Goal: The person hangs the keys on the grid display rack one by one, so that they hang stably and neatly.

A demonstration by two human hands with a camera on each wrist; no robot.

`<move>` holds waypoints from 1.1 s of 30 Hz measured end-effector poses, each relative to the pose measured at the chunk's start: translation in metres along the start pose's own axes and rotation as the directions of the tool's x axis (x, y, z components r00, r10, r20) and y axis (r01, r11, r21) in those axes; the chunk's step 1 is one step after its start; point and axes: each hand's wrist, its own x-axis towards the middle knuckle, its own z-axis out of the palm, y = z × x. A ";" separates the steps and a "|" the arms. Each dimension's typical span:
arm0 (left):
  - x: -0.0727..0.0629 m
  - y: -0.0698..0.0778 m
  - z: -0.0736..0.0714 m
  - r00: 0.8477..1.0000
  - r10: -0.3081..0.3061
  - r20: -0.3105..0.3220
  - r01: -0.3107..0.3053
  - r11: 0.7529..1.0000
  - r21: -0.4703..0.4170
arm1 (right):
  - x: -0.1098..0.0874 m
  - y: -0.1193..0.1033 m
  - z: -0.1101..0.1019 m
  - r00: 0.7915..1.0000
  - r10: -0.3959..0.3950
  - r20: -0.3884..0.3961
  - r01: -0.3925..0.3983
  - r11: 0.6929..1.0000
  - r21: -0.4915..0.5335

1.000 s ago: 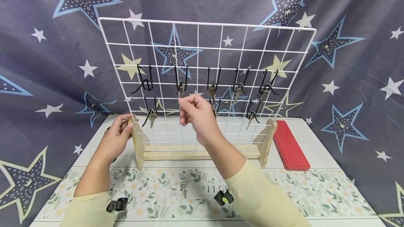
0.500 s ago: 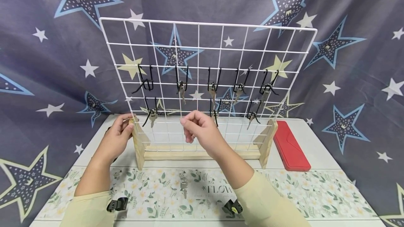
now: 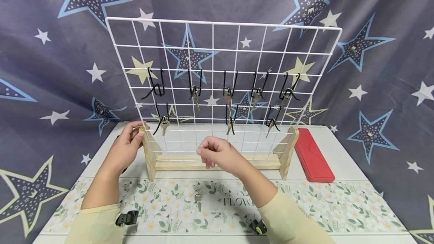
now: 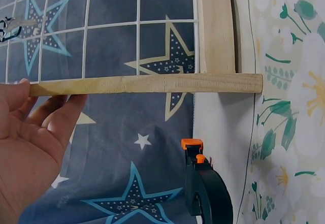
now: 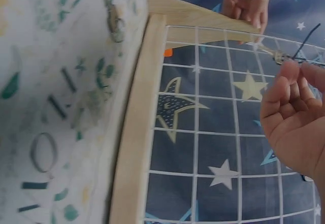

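My left hand [image 3: 127, 144] grips the top of the stand's wooden side piece [image 4: 152, 84], with thumb and fingers on either side of it in the left wrist view. The stand holds up a white wire grid [image 3: 213, 51] carrying two rows of black hooks. Keys hang from most of them, including a key [image 3: 195, 97] on the second hook of the upper row. My right hand [image 3: 222, 155] hovers before the lower grid, fingers loosely curled and holding nothing. Below it, a key on a ring [image 3: 198, 200] lies on the floral mat [image 3: 159, 208].
A red case [image 3: 313, 155] lies on the white table right of the stand. The upper left hook [image 3: 157, 89] bears no key. A black and orange object [image 4: 203, 178] stands beside the stand's left end. A star-patterned curtain [image 3: 51, 70] hangs behind.
My right hand has come away from the key on the second upper hook and moved down toward the mat. The left hand has stayed on the stand.
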 end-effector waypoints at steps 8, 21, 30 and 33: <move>0.000 0.001 -0.001 1.000 -0.021 0.018 0.021 1.000 0.020 | -0.006 0.020 0.006 0.995 0.090 0.053 -0.080 0.983 -0.166; 0.000 -0.001 0.000 1.000 -0.008 0.021 0.007 0.999 0.037 | -0.010 0.045 0.024 0.971 0.224 0.085 -0.149 0.843 -0.517; 0.001 -0.002 -0.001 1.000 -0.010 0.016 0.009 1.000 0.023 | -0.007 0.055 0.037 0.952 0.286 0.109 -0.127 0.692 -0.711; 0.001 -0.002 0.000 1.000 -0.002 0.011 0.002 1.000 0.022 | -0.006 0.057 0.040 0.952 0.283 0.112 -0.112 0.668 -0.735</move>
